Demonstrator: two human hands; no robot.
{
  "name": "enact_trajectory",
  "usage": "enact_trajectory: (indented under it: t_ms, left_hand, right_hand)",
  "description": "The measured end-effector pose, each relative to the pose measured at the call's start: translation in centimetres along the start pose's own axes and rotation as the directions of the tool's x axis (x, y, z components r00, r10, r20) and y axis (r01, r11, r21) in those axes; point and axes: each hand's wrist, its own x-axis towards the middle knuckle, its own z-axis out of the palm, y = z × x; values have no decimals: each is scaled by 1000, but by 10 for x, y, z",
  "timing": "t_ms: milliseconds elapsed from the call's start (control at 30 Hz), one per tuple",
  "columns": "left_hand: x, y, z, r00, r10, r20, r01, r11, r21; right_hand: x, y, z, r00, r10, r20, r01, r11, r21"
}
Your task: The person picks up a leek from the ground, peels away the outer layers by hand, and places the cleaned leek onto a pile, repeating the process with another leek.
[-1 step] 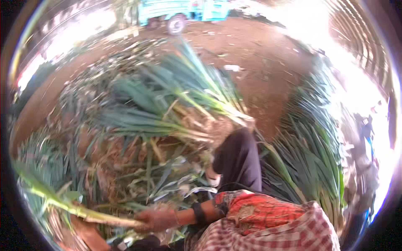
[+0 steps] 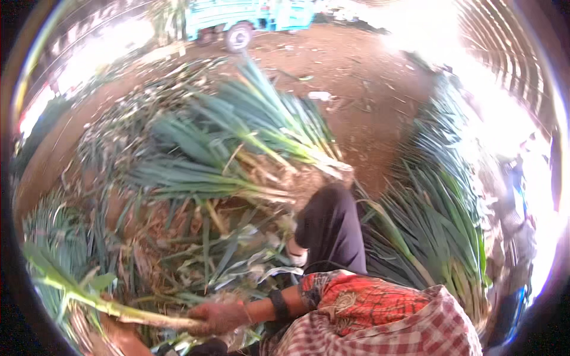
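A long leek (image 2: 133, 312) lies across the lower left of the head view, its pale root end toward me and its green leaves spreading to the left rim. My right hand (image 2: 218, 317) is closed round the pale end. Lower left, my left hand (image 2: 113, 325) meets the stem further along; a bit of it shows above the stem, so it appears wrapped round the leek, though most of its fingers are hidden. Trimmed leaves (image 2: 237, 249) litter the ground beyond my hands.
A big pile of leeks (image 2: 237, 136) lies ahead, past my bent knee (image 2: 333, 222). On the right runs a long row of leeks (image 2: 427, 231); more leek greens (image 2: 56, 228) stand at the left. A blue vehicle (image 2: 249, 18) is parked at the far end of the brown earth floor (image 2: 374, 107).
The whole view has shifted a little, so the far pile and vehicle sit slightly further left. Both hands stay on the leek, and the picture is less blurred.
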Motion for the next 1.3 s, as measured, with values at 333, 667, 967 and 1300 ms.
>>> enact_trajectory:
  t_ms: [333, 667, 967, 1300]
  left_hand:
    - [-18, 83, -5, 965, 49, 259, -57, 998, 24]
    - [-44, 111, -32, 913, 16, 408, -155, 938, 310]
    - [-67, 66, 71, 394, 99, 914, 713, 595, -372]
    - [-26, 77, 13, 983, 182, 35, -79, 583, -808]
  right_hand:
    - [-33, -31, -22, 988, -36, -150, 1, 974, -227]
    - [-19, -25, -14, 995, -100, -23, 89, 953, -289]
    - [4, -51, -36, 990, -29, -136, 54, 983, 178]
    - [-11, -29, -29, 978, 134, 158, -205, 730, 652]
